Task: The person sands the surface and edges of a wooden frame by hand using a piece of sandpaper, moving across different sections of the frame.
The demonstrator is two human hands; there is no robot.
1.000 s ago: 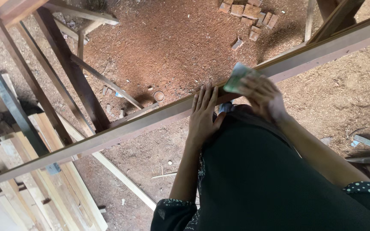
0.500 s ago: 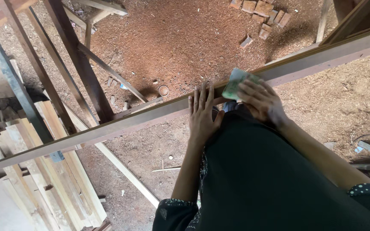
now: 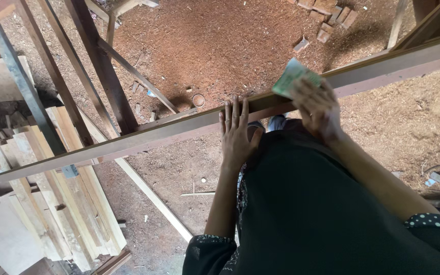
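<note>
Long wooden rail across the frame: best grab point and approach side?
Probably the bare stretch of the long wooden rail, left of the left hand, which lies flat on it. Come from above and close across its narrow width: it runs slim, straight and unobstructed there. The right hand presses green sandpaper on its other part, so avoid that end.

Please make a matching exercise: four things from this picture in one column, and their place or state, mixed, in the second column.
1. left hand
2. green sheet
3. pale planks
4. small wood blocks

a. stacked at lower left
b. scattered on the sawdust floor, top
c. flat on the long wooden beam
d. held on the beam by the right hand

Pairs: 1-c, 2-d, 3-a, 4-b
</note>
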